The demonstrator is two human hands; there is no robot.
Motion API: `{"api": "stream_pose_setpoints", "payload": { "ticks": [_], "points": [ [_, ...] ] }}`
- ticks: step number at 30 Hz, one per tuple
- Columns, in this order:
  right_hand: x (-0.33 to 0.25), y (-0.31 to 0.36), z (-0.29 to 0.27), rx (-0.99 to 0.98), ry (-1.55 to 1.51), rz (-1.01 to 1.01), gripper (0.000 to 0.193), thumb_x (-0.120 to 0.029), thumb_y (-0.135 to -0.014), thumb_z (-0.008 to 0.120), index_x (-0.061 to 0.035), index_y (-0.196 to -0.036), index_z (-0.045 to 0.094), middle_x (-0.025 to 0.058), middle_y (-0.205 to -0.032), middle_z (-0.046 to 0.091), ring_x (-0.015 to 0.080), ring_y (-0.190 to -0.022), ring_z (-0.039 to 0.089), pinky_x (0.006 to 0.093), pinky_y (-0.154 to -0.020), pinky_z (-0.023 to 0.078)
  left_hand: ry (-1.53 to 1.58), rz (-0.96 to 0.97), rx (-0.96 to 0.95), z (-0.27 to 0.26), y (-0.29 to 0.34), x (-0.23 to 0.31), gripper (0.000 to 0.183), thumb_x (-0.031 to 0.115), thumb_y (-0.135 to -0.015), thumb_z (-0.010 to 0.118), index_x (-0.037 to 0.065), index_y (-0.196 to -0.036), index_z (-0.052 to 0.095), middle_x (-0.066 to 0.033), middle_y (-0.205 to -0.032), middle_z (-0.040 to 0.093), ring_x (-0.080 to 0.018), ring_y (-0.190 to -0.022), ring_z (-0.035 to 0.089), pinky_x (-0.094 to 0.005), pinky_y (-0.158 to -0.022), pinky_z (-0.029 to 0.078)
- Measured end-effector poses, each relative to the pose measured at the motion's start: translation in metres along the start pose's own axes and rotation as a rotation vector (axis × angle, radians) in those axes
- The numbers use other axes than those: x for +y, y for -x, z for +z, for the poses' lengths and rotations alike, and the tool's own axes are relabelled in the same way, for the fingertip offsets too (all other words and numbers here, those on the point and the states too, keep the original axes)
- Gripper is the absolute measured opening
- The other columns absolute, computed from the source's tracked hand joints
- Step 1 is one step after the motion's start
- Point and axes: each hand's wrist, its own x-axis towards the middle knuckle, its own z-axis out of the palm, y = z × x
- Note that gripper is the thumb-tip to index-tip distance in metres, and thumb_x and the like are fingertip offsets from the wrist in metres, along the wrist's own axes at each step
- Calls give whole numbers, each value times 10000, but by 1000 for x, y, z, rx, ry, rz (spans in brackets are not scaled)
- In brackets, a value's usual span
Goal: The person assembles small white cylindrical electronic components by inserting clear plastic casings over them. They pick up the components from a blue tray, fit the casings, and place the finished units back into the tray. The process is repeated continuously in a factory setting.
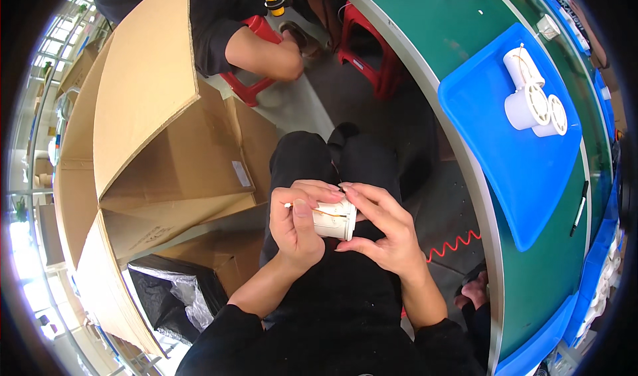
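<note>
Over my lap I hold a white cylindrical plastic housing [330, 224] on its side, with a thin orange-brown wire running along it to a small white plug. My left hand [297, 224] is wrapped round its left end, thumb along the near side by the wire. The fingers of my right hand [383, 228] close on the wider rim at the right end, thumb below and fingertips above. What lies under my fingers is hidden.
An open cardboard box [179, 143] stands at my left. On the green table [541, 296] at my right, a blue tray [512, 183] bears several white housings [526, 107]; a pen [579, 208] lies beside it. Another person [262, 53] sits ahead near red stools [369, 57].
</note>
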Motion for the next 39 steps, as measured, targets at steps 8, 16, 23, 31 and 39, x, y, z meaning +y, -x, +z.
{"api": "stream_pose_setpoints", "payload": {
  "ticks": [8, 16, 23, 31, 39],
  "points": [
    [-5, 1, 3, 34, -52, 21, 756, -93, -665, 859, -34, -1355, 556, 183, -1331, 542, 276, -1149, 606, 329, -855, 576, 16, 23, 19, 5, 2, 4, 214, 224, -1065, 336, 33, -977, 371, -209, -890, 656, -276, -871, 639, -386, -822, 532],
    [-8, 5, 3, 30, -144, 17, 737, -87, -667, 862, -30, -1341, 570, 197, -1327, 543, 272, -1132, 613, 340, -838, 597, -16, 136, -14, 1, 3, 9, 217, 235, -1060, 345, 34, -978, 352, -218, -900, 672, -294, -846, 644, -393, -796, 541],
    [-13, 5, 3, 31, -175, 26, 734, -97, -672, 861, -8, -1337, 565, 203, -1325, 550, 275, -1144, 609, 347, -837, 600, -19, 164, -27, -2, 2, 14, 208, 223, -1055, 342, 34, -969, 358, -223, -886, 682, -297, -839, 645, -392, -802, 540],
    [-17, 5, 0, 6, -34, -23, 750, -159, -650, 864, 1, -1323, 574, 204, -1322, 554, 293, -1152, 609, 369, -899, 572, 5, 98, -23, 0, 5, 18, 204, 218, -1055, 339, 33, -973, 365, -215, -888, 662, -283, -853, 643, -387, -793, 543],
    [-17, 8, 2, 26, 19, -107, 722, -193, -633, 861, 13, -1278, 609, 185, -1272, 580, 314, -1148, 612, 387, -961, 522, -31, 26, 5, 4, 8, 25, 258, 268, -1073, 274, 57, -947, 353, -203, -834, 639, -286, -778, 610, -410, -791, 523]
  ]
}}
